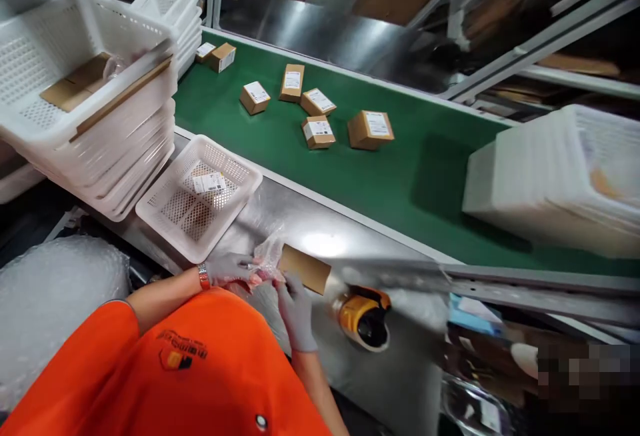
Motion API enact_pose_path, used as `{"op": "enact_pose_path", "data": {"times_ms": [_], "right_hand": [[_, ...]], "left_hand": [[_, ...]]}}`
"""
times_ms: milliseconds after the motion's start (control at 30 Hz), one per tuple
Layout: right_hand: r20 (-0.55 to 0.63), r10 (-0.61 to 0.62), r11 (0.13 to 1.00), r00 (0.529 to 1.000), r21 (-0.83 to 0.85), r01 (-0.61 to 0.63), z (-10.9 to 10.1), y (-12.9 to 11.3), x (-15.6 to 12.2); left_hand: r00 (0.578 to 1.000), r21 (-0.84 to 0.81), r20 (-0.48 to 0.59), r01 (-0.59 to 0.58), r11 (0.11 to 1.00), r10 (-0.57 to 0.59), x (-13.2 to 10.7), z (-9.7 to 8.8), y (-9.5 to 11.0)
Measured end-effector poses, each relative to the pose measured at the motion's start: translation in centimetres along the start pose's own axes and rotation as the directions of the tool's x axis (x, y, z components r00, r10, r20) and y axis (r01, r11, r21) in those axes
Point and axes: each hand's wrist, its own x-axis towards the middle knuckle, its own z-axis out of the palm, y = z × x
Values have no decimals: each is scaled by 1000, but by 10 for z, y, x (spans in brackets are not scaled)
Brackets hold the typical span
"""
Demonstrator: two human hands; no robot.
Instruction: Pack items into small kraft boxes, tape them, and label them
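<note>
Both my hands wear grey gloves and meet over the steel counter just in front of my orange shirt. My left hand (227,268) pinches a crumpled piece of clear bubble wrap (267,256) with something pinkish inside. My right hand (295,309) is closed on the near end of a small flat brown cardboard box (306,268), whose open end touches the wrapped item. An orange and black tape dispenser (364,316) lies on the counter right of my right hand.
A white mesh basket (200,196) with a labelled item sits on the counter to the left. Stacked white baskets (85,109) rise behind it. Several labelled boxes (370,129) ride the green conveyor belt (380,176). A bubble wrap roll (55,289) is at lower left; another basket stack (560,176) stands right.
</note>
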Motion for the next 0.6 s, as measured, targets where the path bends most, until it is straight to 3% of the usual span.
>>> {"op": "enact_pose_path", "data": {"times_ms": [100, 200, 367, 467, 600], "right_hand": [[-40, 24, 1000, 999, 19, -23, -5, 0, -11], [-54, -89, 996, 995, -35, 87, -9, -5, -22], [106, -274, 953, 956, -102, 285, -1, -14, -42], [127, -298, 939, 946, -138, 314, 0, -10, -47], [110, -256, 916, 961, -290, 277, -3, 0, -45]], "left_hand": [[996, -14, -76, 44, 999, -45, 1, -7, -17], [979, -6, -193, 66, 998, -66, 4, -5, -30], [941, -27, -305, 146, 989, -147, 12, 10, -44], [926, -38, -331, 179, 983, -181, 12, 17, -45], [942, -304, -272, 111, 946, -198, 7, 21, -42]]}}
